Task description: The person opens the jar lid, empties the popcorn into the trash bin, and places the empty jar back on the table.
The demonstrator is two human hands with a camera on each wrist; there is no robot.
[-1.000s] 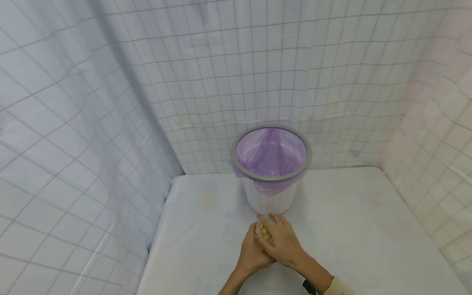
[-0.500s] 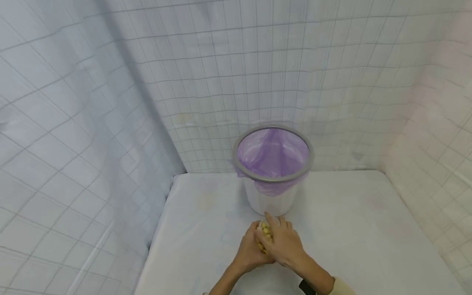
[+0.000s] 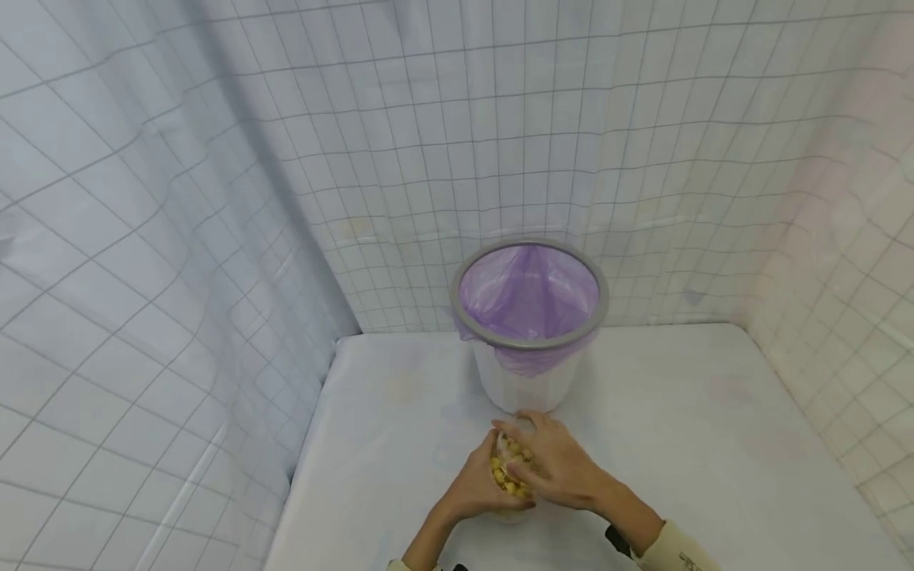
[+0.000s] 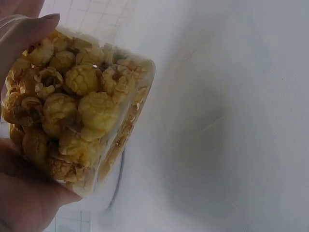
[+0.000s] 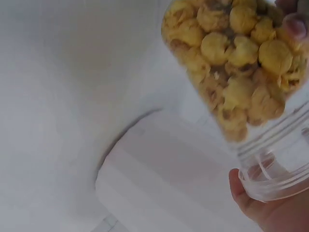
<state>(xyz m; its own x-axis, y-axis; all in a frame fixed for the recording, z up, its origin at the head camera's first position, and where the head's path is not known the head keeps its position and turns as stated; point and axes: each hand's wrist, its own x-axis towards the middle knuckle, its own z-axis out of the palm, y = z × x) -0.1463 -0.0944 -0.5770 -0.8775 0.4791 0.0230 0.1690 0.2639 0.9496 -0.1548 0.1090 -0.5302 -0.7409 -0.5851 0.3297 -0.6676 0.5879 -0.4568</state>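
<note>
A clear plastic jar (image 3: 505, 480) of yellow-brown popcorn (image 4: 63, 106) is held between both hands in front of the bin. My left hand (image 3: 473, 485) grips the jar's body from the left, its thumb and fingers on opposite sides of the wall. My right hand (image 3: 564, 464) holds the clear screw lid (image 5: 277, 181), with its fingers curled round the rim. The lid end points toward the bin, and the jar is tilted. The right palm covers part of the jar in the head view.
A white bin (image 3: 527, 385) with a grey rim ring and a purple liner bag (image 3: 528, 297) stands just beyond the hands on the white-covered table (image 3: 385, 444). Checked white curtains (image 3: 428, 159) enclose the table at the back and both sides.
The jar has turned so that more of its popcorn shows between the hands. My right hand has shifted slightly right and its fingers have changed position over the lid.
</note>
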